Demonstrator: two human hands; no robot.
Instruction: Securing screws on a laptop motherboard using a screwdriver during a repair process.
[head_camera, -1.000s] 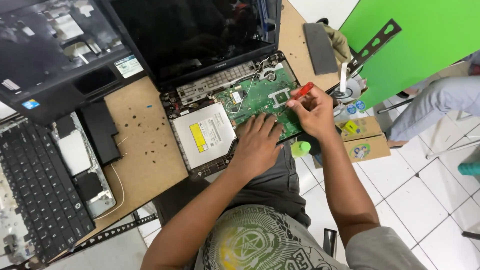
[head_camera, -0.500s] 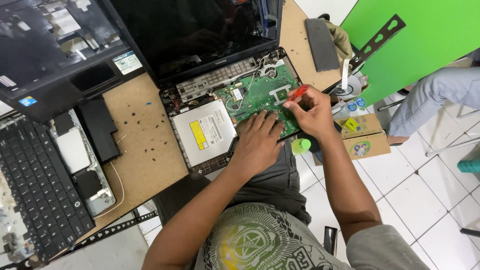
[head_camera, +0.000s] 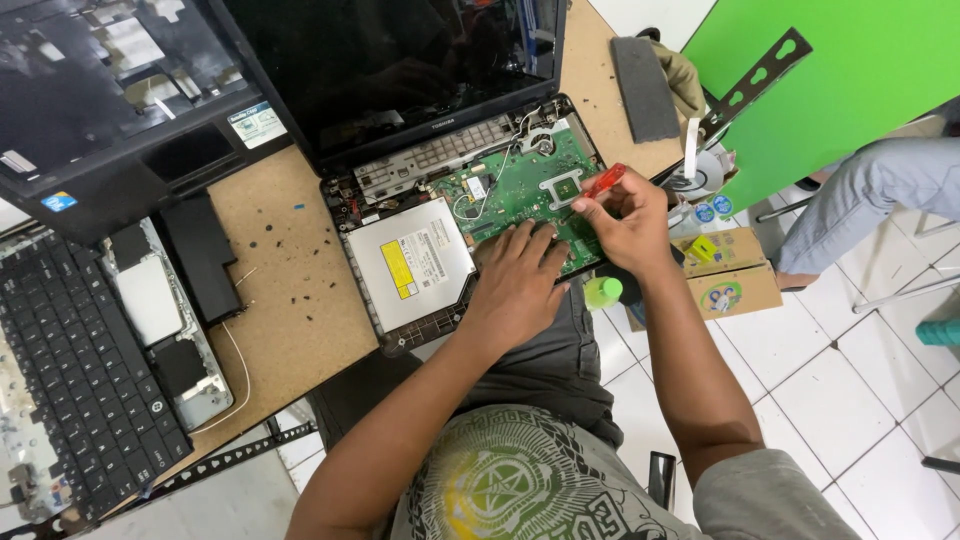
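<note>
An opened laptop lies on the brown desk with its green circuit board and silver optical drive exposed. My left hand rests flat on the board's near edge, fingers spread. My right hand grips a red-handled screwdriver, its tip down on the board's right side.
A second black laptop shell and a loose keyboard lie at the left. A dark battery sits beside them. Small screws dot the desk. A grey pad, a green board, cardboard boxes and another person's leg are at the right.
Both hands have stayed on the circuit board; the right hand with the screwdriver shifted only slightly. The view has drifted a little.
</note>
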